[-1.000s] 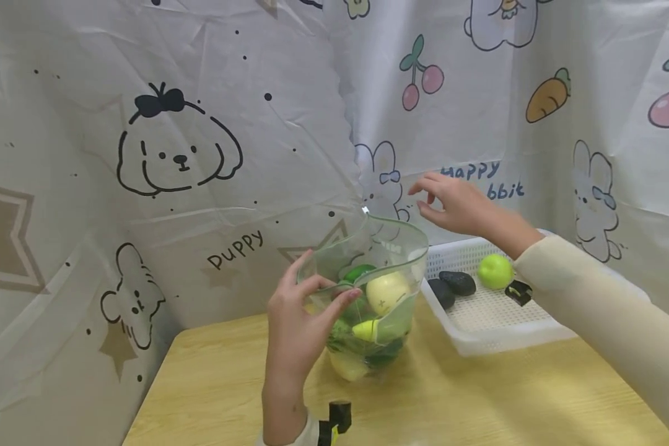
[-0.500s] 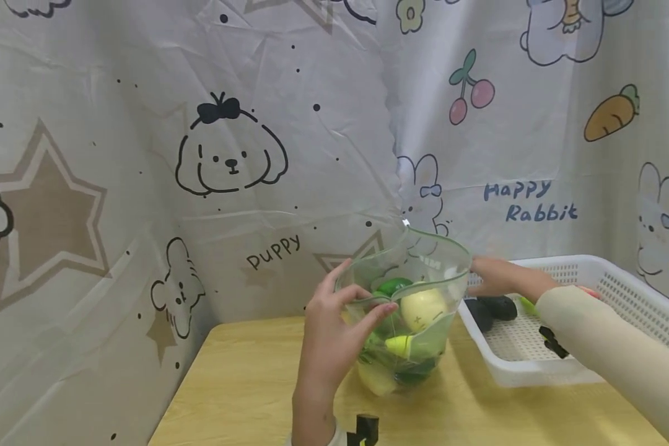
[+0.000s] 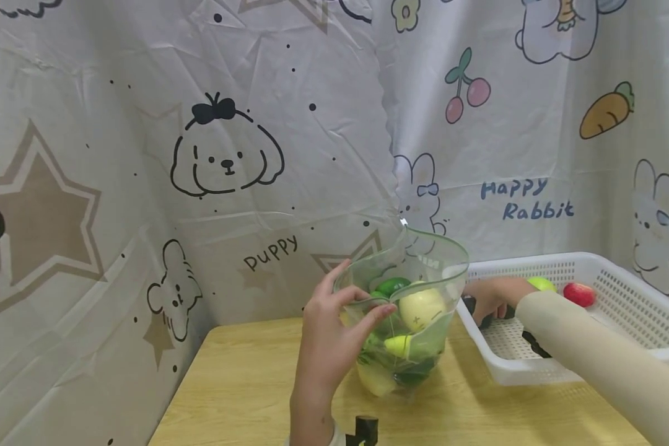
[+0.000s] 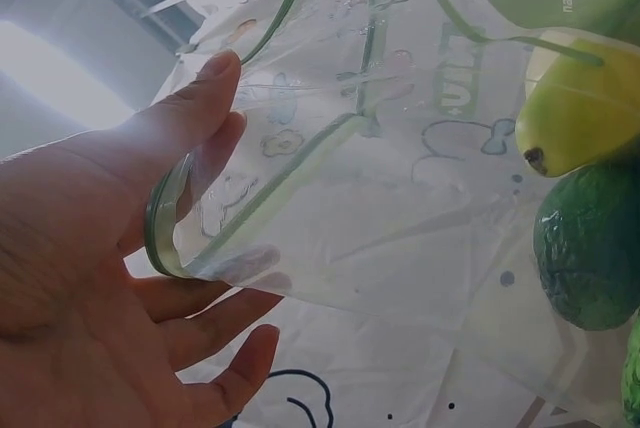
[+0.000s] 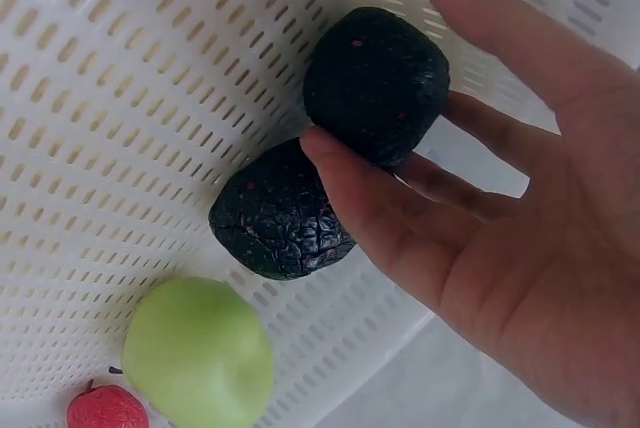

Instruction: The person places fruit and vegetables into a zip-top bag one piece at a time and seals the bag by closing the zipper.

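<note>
My left hand (image 3: 329,331) pinches the green-edged rim of a clear zip bag (image 3: 451,272), which stands with its mouth apart on the table. Inside the bag are a pale yellow round fruit (image 3: 422,308), a yellow fruit (image 4: 575,108), a dark green avocado-like fruit (image 4: 590,248) and other green produce. My right hand (image 5: 520,188) is down in the white basket, its thumb and fingers around one black avocado (image 5: 375,83). A second black avocado (image 5: 275,213) lies against the first, partly behind the thumb.
The white perforated basket (image 3: 541,371) stands right of the bag, its rim close to it. In it lie a green apple (image 5: 200,353) and a small red fruit (image 3: 579,295). A printed curtain (image 3: 245,204) hangs behind the wooden table (image 3: 245,378).
My right hand has come down from above the basket and onto a black avocado. The left hand keeps its pinch on the bag rim. The head view has shifted.
</note>
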The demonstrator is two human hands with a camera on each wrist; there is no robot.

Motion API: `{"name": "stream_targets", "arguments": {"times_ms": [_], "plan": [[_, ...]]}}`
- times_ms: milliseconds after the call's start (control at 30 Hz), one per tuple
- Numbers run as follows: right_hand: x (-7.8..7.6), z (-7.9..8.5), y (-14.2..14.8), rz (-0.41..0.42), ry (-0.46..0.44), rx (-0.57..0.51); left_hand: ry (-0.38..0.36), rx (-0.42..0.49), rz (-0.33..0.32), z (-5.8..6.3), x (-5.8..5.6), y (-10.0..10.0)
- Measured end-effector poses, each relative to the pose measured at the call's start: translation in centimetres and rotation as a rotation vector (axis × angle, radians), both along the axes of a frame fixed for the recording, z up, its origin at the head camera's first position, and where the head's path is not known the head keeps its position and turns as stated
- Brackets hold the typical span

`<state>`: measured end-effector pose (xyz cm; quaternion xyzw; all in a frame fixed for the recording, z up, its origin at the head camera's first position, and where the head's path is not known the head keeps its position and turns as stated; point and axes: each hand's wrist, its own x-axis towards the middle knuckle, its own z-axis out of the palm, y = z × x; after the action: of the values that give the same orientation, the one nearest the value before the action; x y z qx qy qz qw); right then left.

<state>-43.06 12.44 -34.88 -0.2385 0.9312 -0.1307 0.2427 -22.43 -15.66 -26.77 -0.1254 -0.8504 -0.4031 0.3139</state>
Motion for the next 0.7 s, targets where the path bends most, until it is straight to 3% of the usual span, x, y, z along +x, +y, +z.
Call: {"name": "stream_targets", "arguments": {"times_ms": [467,700], "plan": [[0.25,-0.19,-0.31,-0.027,0.054,0.114,-0.011,-0.019,0.004,0.09,0.02,-0.11],[0.22,-0.28,-0.45,0.017,0.051,0.125,-0.020,-0.018,0.003,0.16,0.20,-0.21]]}}
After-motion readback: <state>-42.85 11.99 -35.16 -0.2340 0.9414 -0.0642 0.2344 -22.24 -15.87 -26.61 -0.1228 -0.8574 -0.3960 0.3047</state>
